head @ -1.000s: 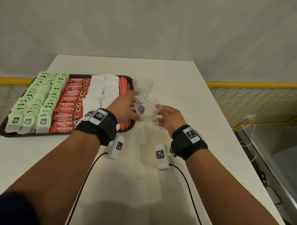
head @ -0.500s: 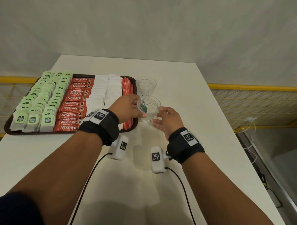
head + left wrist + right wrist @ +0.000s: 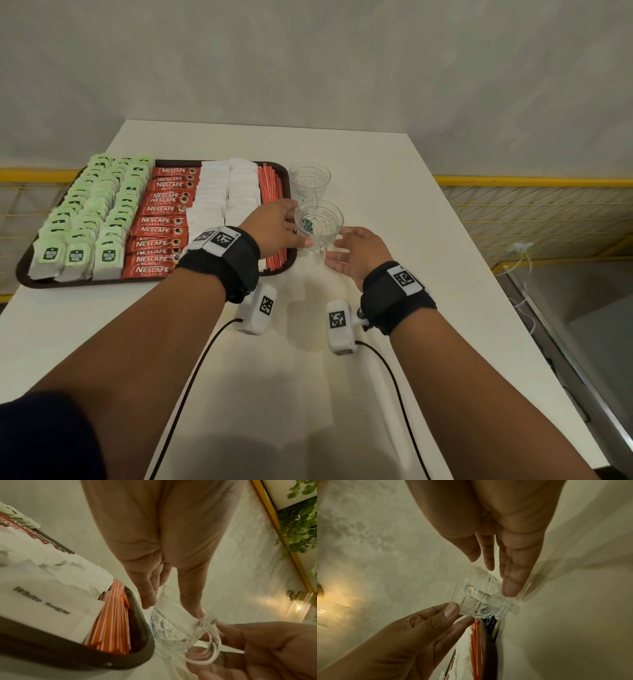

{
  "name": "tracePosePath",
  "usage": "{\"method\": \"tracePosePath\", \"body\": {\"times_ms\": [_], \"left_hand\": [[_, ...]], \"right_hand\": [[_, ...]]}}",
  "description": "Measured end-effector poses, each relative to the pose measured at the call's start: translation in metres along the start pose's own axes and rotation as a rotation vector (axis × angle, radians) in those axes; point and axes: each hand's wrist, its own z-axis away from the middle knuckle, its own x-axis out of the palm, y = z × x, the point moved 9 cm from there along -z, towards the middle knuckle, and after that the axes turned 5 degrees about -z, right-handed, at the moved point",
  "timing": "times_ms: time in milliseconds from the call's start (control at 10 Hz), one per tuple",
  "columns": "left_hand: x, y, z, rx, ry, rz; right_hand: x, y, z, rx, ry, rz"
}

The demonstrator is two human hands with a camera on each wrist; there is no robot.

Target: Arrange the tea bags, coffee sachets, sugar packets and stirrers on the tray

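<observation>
A brown tray (image 3: 102,283) at the table's left carries rows of green tea bags (image 3: 92,212), red coffee sachets (image 3: 164,219), white sugar packets (image 3: 222,192) and orange stirrers (image 3: 272,192). Just right of the tray, my left hand (image 3: 301,224) pinches a cut-glass cup (image 3: 320,222) between thumb and fingers. In the left wrist view the thumb (image 3: 199,612) lies on the cup (image 3: 171,626). My right hand (image 3: 337,248) is open at the cup's handle side, its fingers (image 3: 510,588) straight along the glass cup (image 3: 481,596).
A second glass cup (image 3: 309,183) stands just behind the held one, beside the tray's far right corner. The white table (image 3: 394,205) ends at the right, with a yellow rail (image 3: 531,180) and a drop to the floor beyond it.
The cup has shifted a little away from me, toward the second cup, with both hands beside it. My right hand's fingers have loosened and straightened off the glass.
</observation>
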Motion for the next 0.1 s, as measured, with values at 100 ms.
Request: {"method": "tracePosePath", "body": {"times_ms": [100], "left_hand": [[-0.0075,0.0027,0.0063,0.006,0.020,-0.045]], "right_hand": [[-0.0072,-0.0024,0.0011,-0.009,0.048,0.034]]}}
